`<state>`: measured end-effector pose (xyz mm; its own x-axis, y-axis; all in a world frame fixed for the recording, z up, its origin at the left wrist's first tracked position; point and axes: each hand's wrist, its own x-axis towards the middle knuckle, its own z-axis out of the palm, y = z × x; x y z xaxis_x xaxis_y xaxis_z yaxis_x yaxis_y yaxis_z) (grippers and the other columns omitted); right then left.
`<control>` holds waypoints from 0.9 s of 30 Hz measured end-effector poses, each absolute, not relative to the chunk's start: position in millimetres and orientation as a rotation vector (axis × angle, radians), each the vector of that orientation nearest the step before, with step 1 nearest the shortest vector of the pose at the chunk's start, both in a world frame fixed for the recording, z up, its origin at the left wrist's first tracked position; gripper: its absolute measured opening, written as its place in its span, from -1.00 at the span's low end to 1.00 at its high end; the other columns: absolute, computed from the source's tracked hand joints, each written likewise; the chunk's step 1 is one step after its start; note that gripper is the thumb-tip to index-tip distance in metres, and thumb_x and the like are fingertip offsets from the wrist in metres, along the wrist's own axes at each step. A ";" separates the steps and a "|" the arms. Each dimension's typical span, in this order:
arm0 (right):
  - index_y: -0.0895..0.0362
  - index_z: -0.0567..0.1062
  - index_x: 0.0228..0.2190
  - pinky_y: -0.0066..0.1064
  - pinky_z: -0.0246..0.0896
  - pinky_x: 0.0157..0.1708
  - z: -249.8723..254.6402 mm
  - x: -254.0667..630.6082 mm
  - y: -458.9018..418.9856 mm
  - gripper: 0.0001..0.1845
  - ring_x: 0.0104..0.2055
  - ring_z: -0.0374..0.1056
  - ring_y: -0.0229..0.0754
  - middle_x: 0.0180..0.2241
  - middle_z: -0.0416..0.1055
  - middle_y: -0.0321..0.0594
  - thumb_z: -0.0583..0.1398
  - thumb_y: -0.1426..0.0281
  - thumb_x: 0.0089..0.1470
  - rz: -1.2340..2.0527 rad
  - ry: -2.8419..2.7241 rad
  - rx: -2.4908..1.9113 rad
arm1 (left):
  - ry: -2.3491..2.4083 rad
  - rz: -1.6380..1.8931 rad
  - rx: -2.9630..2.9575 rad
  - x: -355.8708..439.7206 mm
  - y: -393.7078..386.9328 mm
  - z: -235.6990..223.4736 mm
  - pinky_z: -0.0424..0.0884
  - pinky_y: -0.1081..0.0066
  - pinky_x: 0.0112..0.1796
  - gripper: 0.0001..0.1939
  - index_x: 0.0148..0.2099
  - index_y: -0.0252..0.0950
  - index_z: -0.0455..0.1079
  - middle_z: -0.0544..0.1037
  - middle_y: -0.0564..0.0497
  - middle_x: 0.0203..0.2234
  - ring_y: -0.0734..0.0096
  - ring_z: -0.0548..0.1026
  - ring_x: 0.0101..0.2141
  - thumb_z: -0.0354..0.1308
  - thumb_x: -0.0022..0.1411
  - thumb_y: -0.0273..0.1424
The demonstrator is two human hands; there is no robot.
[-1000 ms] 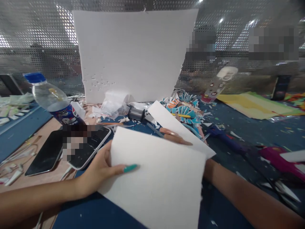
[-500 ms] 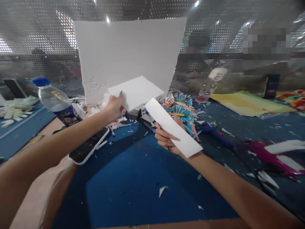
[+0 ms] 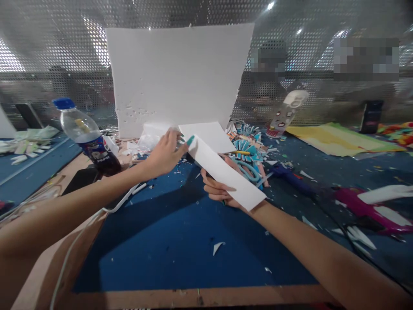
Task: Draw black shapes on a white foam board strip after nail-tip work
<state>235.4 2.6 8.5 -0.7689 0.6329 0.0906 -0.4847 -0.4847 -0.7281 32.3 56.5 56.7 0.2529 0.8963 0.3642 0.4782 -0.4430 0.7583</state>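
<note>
My right hand (image 3: 222, 192) clamps a flat oblong strip (image 3: 222, 170); my left hand (image 3: 165, 154) has its fingers apart. A smooth sheet (image 3: 205, 134) lies toward the bench's (image 3: 155, 258) back edge.

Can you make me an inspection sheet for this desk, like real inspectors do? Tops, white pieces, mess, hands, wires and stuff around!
Surface: blue work surface, with a few small white scraps on it.
White pieces: a narrow white strip, held up; a wider white sheet behind it.
Clutter: a pile of scraps at the back; a cola bottle to the left.
Hands: right hand holds the strip; left hand is at its far end, touching or not unclear.
Cables: a white cable at left, a dark cable at right.
Surroundings: a large white board upright before a perforated screen.
</note>
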 end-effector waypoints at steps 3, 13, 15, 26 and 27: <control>0.26 0.36 -0.30 -0.58 -0.24 -0.83 3.7 230.4 0.4 -0.20 -0.75 -0.25 -0.36 -0.80 0.04 -0.45 -0.32 -0.14 0.16 2.355 -1.059 -0.188 | 1.184 0.990 2.057 23.4 28.9 48.9 0.36 0.27 -0.20 -0.44 0.12 -0.28 0.19 0.45 -0.13 -0.18 0.17 0.45 -0.22 0.22 0.13 -0.19; 0.46 0.41 -0.24 -0.50 -0.06 -0.86 -28.8 214.4 11.7 -0.16 -0.82 0.02 -0.32 -0.75 0.30 -0.22 -0.19 -0.09 0.15 2.778 -1.158 0.112 | 1.181 0.869 1.713 -8.9 -17.3 16.9 0.30 0.51 -0.64 -0.77 -0.26 -0.23 0.15 0.39 0.20 -0.69 0.50 0.39 -0.70 0.16 0.18 -0.27; 0.48 0.39 -0.23 -0.49 -0.05 -0.86 -33.2 213.6 11.7 -0.12 -0.82 0.04 -0.32 -0.73 0.32 -0.18 -0.25 -0.10 0.17 2.823 -1.140 0.118 | 1.166 0.861 1.614 -10.9 -23.6 7.6 0.31 0.53 -0.67 -0.72 -0.33 -0.22 0.11 0.40 0.21 -0.70 0.51 0.40 -0.72 0.14 0.19 -0.21; 0.43 0.38 -0.14 -0.55 -0.11 -0.83 -26.9 223.5 10.5 -0.18 -0.76 -0.05 -0.38 -0.67 0.31 -0.28 -0.21 -0.08 0.19 2.919 -0.960 0.040 | 1.071 0.850 1.395 -15.2 -24.1 -8.3 0.38 0.57 -0.66 -0.59 -0.09 -0.26 0.13 0.47 0.20 -0.69 0.48 0.47 -0.70 0.19 0.15 -0.18; 0.43 0.38 -0.12 -0.55 -0.12 -0.82 -26.6 224.2 11.4 -0.22 -0.75 -0.03 -0.37 -0.67 0.30 -0.29 -0.20 -0.05 0.20 2.935 -0.943 0.042 | 1.058 0.837 1.391 -15.7 -23.5 -8.9 0.38 0.57 -0.66 -0.59 -0.07 -0.26 0.13 0.47 0.20 -0.68 0.48 0.47 -0.70 0.19 0.16 -0.19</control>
<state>224.2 11.4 -26.6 -0.9979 0.0471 0.0438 -0.0638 -0.8113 -0.5812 -15.7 -23.5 -8.9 0.3413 0.9357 -0.0889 0.1297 0.0468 0.9905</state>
